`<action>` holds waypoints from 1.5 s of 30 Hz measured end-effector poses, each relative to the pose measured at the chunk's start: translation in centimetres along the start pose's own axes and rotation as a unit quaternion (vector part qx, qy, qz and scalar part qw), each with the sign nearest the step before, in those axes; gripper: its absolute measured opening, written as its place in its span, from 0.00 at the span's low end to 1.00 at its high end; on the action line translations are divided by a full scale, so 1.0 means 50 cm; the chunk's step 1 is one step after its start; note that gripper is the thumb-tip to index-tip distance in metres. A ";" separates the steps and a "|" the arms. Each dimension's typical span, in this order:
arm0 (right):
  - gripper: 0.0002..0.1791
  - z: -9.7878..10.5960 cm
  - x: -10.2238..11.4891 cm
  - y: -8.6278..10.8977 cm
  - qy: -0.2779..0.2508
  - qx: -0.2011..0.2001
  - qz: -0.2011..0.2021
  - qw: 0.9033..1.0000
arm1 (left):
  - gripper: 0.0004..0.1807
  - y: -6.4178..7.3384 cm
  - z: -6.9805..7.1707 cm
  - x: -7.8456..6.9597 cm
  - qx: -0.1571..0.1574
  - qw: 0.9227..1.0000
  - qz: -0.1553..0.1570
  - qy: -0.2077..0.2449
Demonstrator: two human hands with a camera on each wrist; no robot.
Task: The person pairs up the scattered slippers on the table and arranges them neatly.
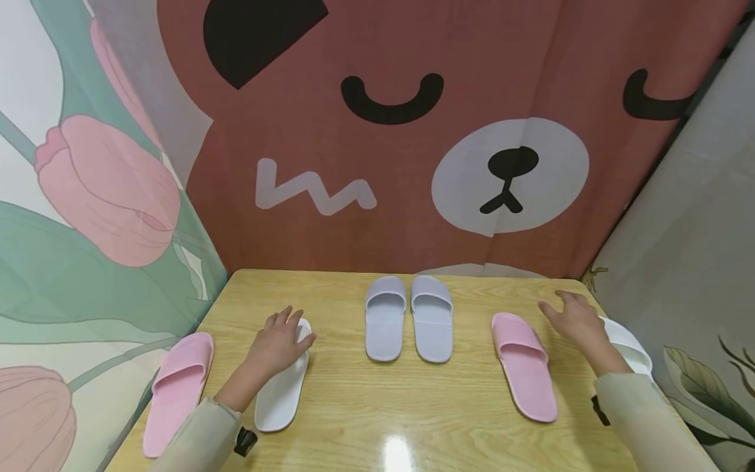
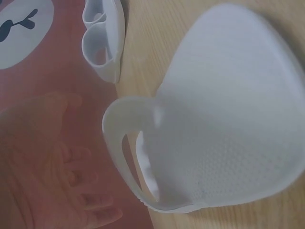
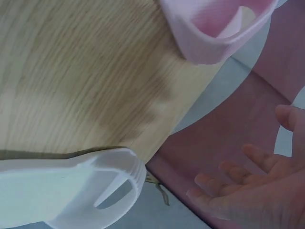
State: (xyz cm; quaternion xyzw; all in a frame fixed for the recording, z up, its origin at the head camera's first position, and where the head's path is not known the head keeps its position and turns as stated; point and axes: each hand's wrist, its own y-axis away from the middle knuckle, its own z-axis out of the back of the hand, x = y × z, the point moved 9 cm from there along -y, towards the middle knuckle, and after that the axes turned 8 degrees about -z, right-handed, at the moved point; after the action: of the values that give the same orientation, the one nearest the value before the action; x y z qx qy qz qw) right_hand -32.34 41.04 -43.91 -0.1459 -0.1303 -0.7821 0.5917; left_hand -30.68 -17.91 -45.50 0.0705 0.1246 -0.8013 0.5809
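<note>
My left hand [image 1: 276, 347] hovers over the strap end of a white slipper [image 1: 278, 400], fingers spread and holding nothing. In the left wrist view a gap shows between the palm [image 2: 33, 176] and that slipper's strap [image 2: 119, 129]. My right hand [image 1: 577, 320] is raised near the table's right edge, between a pink slipper [image 1: 525, 367] and another white slipper [image 1: 628, 347], which the forearm partly hides. Its fingers [image 3: 231, 171] are loosely extended with nothing in them; both slippers lie apart from it.
A pair of pale grey-lilac slippers [image 1: 386, 328] stands side by side at the back middle of the wooden table [image 1: 354, 406]. Another pink slipper [image 1: 179, 393] lies at the left edge. Printed curtains [image 1: 401, 157] hang behind and on both sides.
</note>
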 end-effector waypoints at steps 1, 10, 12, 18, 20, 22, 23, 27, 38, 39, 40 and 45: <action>0.45 0.001 -0.005 0.000 0.001 -0.002 0.000 1.000 | 0.39 -0.001 -0.002 0.001 0.002 1.000 0.000 0.000; 0.43 0.005 -0.045 -0.006 -0.001 -0.009 0.006 1.000 | 0.40 -0.011 -0.021 0.010 0.019 1.000 0.010 0.010; 0.43 0.006 -0.055 -0.008 -0.002 -0.008 0.002 1.000 | 0.40 -0.012 -0.024 0.012 0.021 1.000 0.011 0.010; 0.43 0.012 -0.082 -0.013 -0.005 -0.014 -0.013 1.000 | 0.41 -0.017 -0.028 0.013 0.022 1.000 0.013 0.016; 0.43 0.013 -0.088 -0.012 -0.006 -0.013 -0.015 1.000 | 0.41 -0.020 -0.030 0.012 0.023 1.000 0.012 0.014; 0.43 0.013 -0.095 -0.009 -0.005 -0.011 -0.016 1.000 | 0.42 -0.021 -0.032 0.012 0.024 1.000 0.011 0.010; 0.43 0.012 -0.099 -0.008 -0.004 -0.010 -0.017 1.000 | 0.42 -0.022 -0.033 0.011 0.025 1.000 0.010 0.009; 0.42 0.009 -0.119 -0.005 0.000 -0.010 -0.024 1.000 | 0.42 -0.022 -0.037 0.011 0.028 1.000 0.009 0.008; 0.40 -0.001 -0.158 -0.001 -0.006 -0.005 -0.025 1.000 | 0.42 -0.024 -0.045 0.016 0.035 0.999 0.016 0.012; 0.40 -0.002 -0.160 -0.002 -0.005 -0.005 -0.024 1.000 | 0.42 -0.024 -0.047 0.018 0.036 0.999 0.018 0.014; 0.40 -0.002 -0.162 -0.002 -0.005 -0.006 -0.023 1.000 | 0.42 -0.024 -0.049 0.019 0.037 0.999 0.019 0.014; 0.41 -0.006 -0.173 -0.007 0.003 -0.004 -0.027 1.000 | 0.42 -0.025 -0.055 0.020 0.039 0.999 0.022 0.017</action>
State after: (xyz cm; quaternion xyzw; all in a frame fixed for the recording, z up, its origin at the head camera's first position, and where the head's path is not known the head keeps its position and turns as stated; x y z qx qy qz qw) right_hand -30.47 48.69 -47.50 -0.1420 -0.1294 -0.7987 0.5702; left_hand -32.25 -17.68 -48.23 0.1091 0.1017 -0.7914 0.5928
